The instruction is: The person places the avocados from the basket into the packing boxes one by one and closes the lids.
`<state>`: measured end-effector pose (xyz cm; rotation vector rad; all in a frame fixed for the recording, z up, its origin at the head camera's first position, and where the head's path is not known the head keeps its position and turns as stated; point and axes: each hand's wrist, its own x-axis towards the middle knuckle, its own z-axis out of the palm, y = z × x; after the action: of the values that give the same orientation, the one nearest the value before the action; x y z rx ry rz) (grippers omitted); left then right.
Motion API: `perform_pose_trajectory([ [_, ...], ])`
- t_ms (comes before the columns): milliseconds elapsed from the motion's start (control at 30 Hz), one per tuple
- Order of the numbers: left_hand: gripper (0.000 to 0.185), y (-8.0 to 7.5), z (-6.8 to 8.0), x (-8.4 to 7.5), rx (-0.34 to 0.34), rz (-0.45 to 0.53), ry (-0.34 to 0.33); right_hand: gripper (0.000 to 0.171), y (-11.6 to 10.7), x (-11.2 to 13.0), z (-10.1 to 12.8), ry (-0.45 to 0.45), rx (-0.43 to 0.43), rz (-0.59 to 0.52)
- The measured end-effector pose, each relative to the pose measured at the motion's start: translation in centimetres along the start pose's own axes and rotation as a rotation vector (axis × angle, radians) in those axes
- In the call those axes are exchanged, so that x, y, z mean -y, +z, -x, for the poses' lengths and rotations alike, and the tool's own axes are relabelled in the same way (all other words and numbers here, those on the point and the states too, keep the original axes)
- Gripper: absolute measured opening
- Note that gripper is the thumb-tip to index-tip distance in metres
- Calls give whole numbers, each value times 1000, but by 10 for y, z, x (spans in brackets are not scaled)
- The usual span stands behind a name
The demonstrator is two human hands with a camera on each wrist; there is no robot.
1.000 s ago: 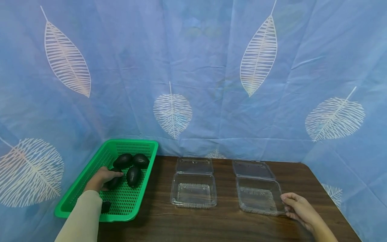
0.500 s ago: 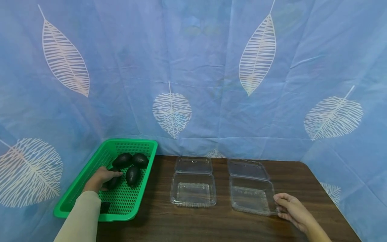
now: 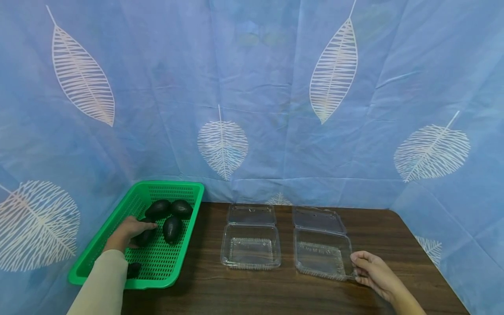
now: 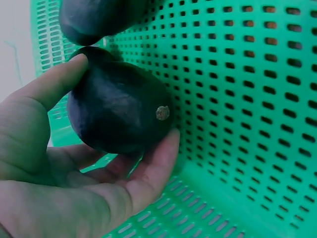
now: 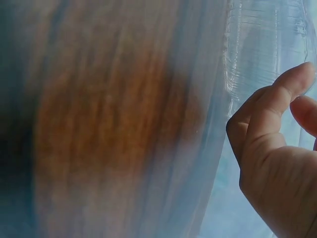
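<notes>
In the green basket point(image 3: 173, 280), my left hand point(image 3: 127, 232) holds a dark avocado point(image 4: 121, 106), thumb on one side and fingers curled under the other. Its stem scar shows in the left wrist view. Several more avocados lie in the basket: one point(image 3: 172, 229) just right of the hand, another point(image 3: 182, 209) behind, and one point(image 3: 134, 270) partly hidden by my sleeve. On the right, my right hand point(image 3: 374, 271) pinches the near right rim of a clear plastic clamshell container point(image 3: 323, 256), whose lid is folded back. The right wrist view shows thumb and forefinger close together at clear plastic.
A second clear clamshell container point(image 3: 252, 249), lid also folded back, stands between the basket and the right container. All rest on a dark wooden table point(image 3: 220, 293). A blue leaf-patterned cloth point(image 3: 267, 87) hangs behind and along both sides.
My right hand has slid the right container leftward, nearer the middle container. The left hand keeps its grip on the avocado in the basket; the head view has shifted slightly.
</notes>
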<state>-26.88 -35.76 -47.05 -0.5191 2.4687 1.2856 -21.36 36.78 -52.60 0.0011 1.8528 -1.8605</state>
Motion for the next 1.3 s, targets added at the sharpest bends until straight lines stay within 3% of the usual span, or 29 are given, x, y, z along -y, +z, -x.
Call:
perform_pose_trajectory([
  [367,104,-12,19,-20,-4,-43,30,18,3,1,0,-2,8,-4],
  [600,119,-17,26,-31,17,-91,37,19,5,3,0,-11,-3,13],
  [1167,103,-16,37,-63,-69,-175,167,20,4,1,-3,-6,-20,15],
  [1300,103,-13,41,-69,-91,-239,191,20,5,1,-3,-5,-27,15],
])
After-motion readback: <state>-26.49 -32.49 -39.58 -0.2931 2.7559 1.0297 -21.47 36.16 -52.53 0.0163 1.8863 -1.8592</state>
